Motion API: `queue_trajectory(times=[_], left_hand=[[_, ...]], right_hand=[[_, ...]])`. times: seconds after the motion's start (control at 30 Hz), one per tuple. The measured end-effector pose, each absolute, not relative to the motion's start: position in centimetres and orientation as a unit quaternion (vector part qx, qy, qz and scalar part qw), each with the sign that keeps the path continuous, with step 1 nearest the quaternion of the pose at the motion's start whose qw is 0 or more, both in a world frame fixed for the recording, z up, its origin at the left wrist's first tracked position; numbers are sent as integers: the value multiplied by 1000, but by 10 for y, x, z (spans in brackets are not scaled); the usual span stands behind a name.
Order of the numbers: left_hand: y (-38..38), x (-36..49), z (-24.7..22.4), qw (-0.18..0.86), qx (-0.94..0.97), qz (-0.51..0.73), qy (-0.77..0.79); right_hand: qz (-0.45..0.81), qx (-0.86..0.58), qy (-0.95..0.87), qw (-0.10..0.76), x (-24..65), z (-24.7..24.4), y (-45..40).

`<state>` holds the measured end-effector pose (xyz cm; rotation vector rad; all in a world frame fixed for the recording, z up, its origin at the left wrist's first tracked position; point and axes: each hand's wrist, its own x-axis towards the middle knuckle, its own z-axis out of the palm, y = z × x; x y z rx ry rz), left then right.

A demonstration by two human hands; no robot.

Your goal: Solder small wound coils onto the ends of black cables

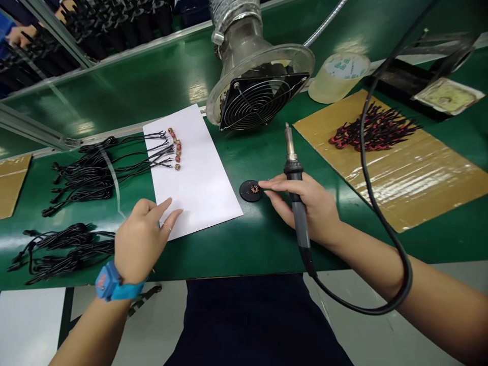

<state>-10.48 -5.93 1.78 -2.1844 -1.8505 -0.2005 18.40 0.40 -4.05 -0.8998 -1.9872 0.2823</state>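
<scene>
My right hand (314,208) grips a soldering iron (299,203) with its metal tip pointing up and away. The index fingertip of that hand reaches the edge of a small black disc (247,194). On the disc lies a small ring-shaped copper-wound coil (255,188). My left hand (141,236), a blue wrist strap (118,284) below it, hovers at the near edge of a white paper sheet (206,178). Its thumb and index finger are apart with nothing visible between them; the other fingers are curled and partly hidden. Several small red-and-copper coils (178,151) sit on the sheet beside stripped cable ends.
Bundled black cables (87,173) lie left, with another bundle (64,251) nearer. A fume extractor fan (263,99) hangs over the back. At right are brown cardboard (423,178), a pile of black-and-red wired parts (373,129), a tape roll (339,76) and a sponge (448,96).
</scene>
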Motion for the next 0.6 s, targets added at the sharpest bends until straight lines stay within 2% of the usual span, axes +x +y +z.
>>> queue_trajectory(times=[0.13,0.3,0.4,0.5,0.53,0.6], left_hand=[[-71,-117,10,26,-737,-48,-673],[-79,-118,14,-15,-681,-150,-716],[-86,-133,41,20,-567,-347,-747],[-93,-148,79,105,-475,-538,-688],[-95,-150,91,142,-465,-569,-663],[-99,-147,110,161,-494,-546,-657]], right_hand=[[124,-346,-809,459,182,-40,2],[148,-394,-782,459,184,-38,-2],[187,-435,-749,463,185,-38,-3],[188,-471,-722,471,182,-37,-5],[186,-479,-716,472,181,-37,-6],[193,-489,-709,469,179,-35,-7]])
